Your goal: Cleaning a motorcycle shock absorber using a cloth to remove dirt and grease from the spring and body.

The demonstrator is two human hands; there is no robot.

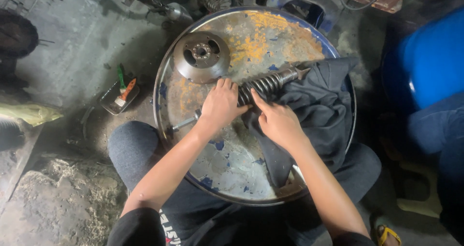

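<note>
Head view, hands (249, 113) gripping coil-spring shock absorber (263, 85), dark cloth (319, 110)

round metal disc (201, 56), small tray (116, 101) with perhaps brushes, blue drum (430, 62)

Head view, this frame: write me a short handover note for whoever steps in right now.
Left hand: gripping the coil-spring shock absorber near its middle, holding it down on the drum lid.
Right hand: pressing a dark cloth against the spring.
Shock absorber lies diagonally across the lid; its thin rod end points to the lid's edge.
Round metal disc sits apart on the lid.
Done: exposed coils look fairly clean.
Left: the part under the cloth cannot be judged.
</note>
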